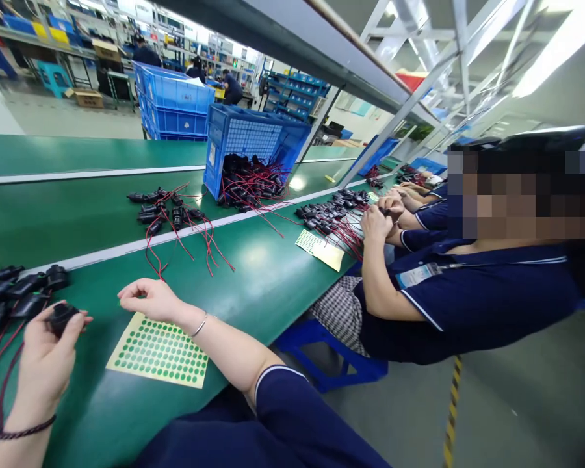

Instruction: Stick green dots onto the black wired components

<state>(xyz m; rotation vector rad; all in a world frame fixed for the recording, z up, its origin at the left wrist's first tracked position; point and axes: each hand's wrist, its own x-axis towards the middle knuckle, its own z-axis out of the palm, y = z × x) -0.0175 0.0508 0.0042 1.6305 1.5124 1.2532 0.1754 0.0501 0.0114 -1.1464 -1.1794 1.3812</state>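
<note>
My left hand (49, 357) is closed around a black plastic part (62, 317), rounded at its upper end; the fingers cover much of it. Dark red wires run down beside that wrist. To the right, my right hand (151, 299) has thumb and index finger pinched together, with a tiny greenish speck at the tips that looks like a round sticker. Under the right wrist lies a pale yellow sheet (160, 351) bearing rows of green dot stickers. Beyond the left hand, more black parts (14, 292) with red wires are heaped at the table's left.
Black parts with red wires (166, 211) lie across the white strip ahead. Behind them a tipped blue crate (214, 153) spills more. At right, a co-worker (468, 299) handles a part beside another pile (331, 211) and sticker sheet (327, 252). A metal shelf beam crosses overhead.
</note>
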